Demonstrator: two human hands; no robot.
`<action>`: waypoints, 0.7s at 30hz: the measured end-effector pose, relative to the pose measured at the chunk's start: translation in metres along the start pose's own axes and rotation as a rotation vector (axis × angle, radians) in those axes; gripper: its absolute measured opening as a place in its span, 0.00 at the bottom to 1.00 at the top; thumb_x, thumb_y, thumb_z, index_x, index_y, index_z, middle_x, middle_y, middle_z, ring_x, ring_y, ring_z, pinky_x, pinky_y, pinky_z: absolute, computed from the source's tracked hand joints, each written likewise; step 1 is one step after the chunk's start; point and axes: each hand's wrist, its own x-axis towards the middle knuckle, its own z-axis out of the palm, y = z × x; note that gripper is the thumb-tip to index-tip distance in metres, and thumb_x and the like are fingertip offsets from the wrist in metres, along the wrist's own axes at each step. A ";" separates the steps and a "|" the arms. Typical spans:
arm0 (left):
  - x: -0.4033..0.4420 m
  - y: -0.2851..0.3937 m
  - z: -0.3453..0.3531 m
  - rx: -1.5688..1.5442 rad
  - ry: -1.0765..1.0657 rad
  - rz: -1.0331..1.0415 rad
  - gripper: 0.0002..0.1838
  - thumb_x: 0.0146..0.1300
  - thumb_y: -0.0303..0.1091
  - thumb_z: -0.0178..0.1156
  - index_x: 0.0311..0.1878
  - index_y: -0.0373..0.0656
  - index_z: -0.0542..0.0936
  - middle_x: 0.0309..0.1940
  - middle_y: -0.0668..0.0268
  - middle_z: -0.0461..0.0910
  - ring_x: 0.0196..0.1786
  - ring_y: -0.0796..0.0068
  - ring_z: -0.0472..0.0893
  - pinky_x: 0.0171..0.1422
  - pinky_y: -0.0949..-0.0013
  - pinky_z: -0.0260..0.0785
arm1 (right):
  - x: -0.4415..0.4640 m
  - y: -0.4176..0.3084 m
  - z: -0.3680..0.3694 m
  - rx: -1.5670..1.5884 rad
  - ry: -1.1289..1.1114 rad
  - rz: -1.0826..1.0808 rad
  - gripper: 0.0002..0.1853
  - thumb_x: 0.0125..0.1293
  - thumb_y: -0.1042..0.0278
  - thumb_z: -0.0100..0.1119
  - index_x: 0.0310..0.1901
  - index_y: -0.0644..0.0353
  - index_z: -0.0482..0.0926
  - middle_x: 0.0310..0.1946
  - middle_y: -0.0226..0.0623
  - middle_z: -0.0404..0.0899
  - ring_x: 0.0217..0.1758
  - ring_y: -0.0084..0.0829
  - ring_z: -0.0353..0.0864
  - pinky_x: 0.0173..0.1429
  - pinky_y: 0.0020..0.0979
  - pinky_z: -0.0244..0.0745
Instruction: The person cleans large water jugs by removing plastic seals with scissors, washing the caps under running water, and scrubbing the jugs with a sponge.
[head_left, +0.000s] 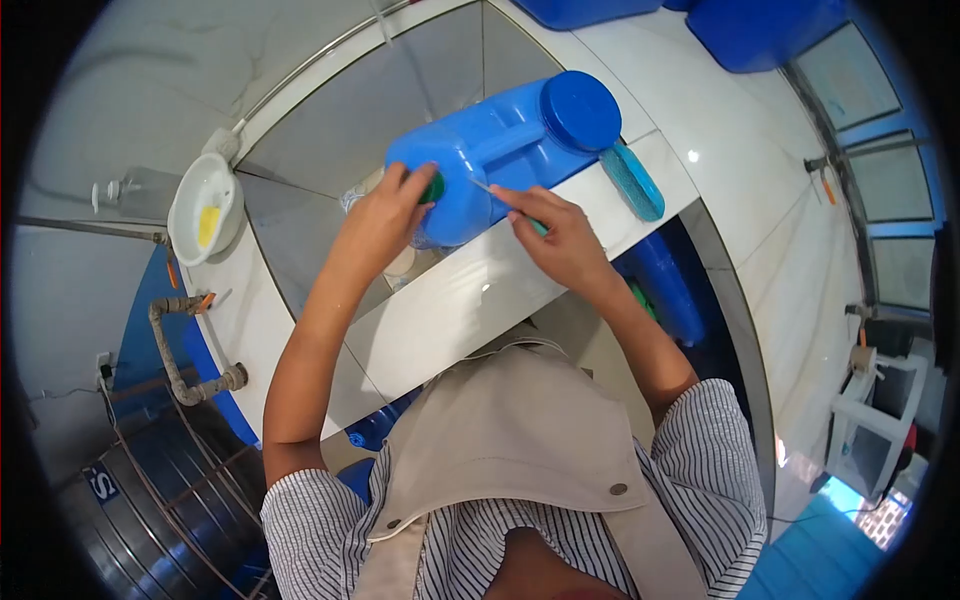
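Blue water jug (pixel 505 155), head view: it lies on its side across the white tiled ledge (pixel 450 310) and the grey basin (pixel 370 110), its screw cap (pixel 582 110) towards 2 o'clock and its base end towards 8 o'clock. From the left hand (pixel 385 220) its middle lies at 2 o'clock; from the right hand (pixel 558 238), at 11 o'clock. The left fingers are bent and slightly parted over the base end, at the edge of a green cap-like piece (pixel 434 187) that they partly cover; whether they grip it cannot be told. The right fingers are closed round a green-handled tool (pixel 541 228), whose thin metal tip points to 10 o'clock over the jug wall; contact between tip and wall cannot be made out. At 5 o'clock from the screw cap, just beside it, a teal scrubber (pixel 632 183) lies on the ledge. Near 10 o'clock from the centre of the view, beyond the basin, stands a white oval bowl (pixel 205 185) with a yellow piece (pixel 208 226) inside.
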 end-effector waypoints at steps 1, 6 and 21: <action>-0.002 -0.004 0.005 -0.035 -0.029 -0.129 0.26 0.58 0.52 0.61 0.43 0.36 0.73 0.25 0.56 0.78 0.27 0.54 0.79 0.31 0.60 0.70 | -0.003 0.002 0.008 -0.044 0.020 -0.036 0.19 0.61 0.76 0.53 0.54 0.53 0.77 0.27 0.37 0.71 0.27 0.29 0.69 0.35 0.27 0.67; 0.018 0.004 -0.005 0.119 -0.275 -0.487 0.23 0.58 0.47 0.62 0.44 0.36 0.73 0.25 0.56 0.79 0.23 0.55 0.78 0.32 0.62 0.71 | -0.007 0.008 0.026 -0.147 0.085 -0.092 0.20 0.60 0.76 0.52 0.54 0.50 0.77 0.26 0.36 0.69 0.29 0.32 0.71 0.35 0.30 0.69; -0.001 -0.009 -0.013 -0.185 -0.111 -0.147 0.23 0.56 0.34 0.64 0.55 0.43 0.74 0.40 0.60 0.78 0.40 0.60 0.78 0.39 0.64 0.72 | 0.005 0.015 0.034 -0.395 0.116 -0.250 0.22 0.56 0.75 0.54 0.54 0.49 0.77 0.28 0.33 0.70 0.33 0.33 0.71 0.39 0.33 0.70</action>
